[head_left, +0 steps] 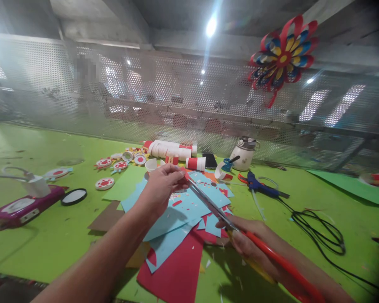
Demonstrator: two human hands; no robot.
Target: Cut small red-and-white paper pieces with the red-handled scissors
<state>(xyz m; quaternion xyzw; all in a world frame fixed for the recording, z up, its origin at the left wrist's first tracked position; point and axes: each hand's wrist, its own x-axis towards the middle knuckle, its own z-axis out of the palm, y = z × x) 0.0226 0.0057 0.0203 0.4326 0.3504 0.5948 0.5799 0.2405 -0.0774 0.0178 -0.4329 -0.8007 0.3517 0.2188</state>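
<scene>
The left hand (pixel 162 187) pinched a small red paper scrap (pixel 182 171); the right hand's (pixel 249 240) grip closed around long red-handled metal scissors (pixel 214 208) above the green table (pixel 50 235).

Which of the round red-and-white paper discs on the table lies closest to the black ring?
The disc just right of the black ring; the other discs lie farther back, toward the mesh wall.

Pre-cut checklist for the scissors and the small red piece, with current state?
1. Left hand pinches the small red piece: ok.
2. Right hand has its grip on the scissors: ok.
3. Blade tips meet the piece: ok.
4. Left fingertips clear of the blades: cannot tell, they sit close.
5. Blades open or shut: cannot tell.
6. Blue paper sheets lie under the cut: ok.
</scene>
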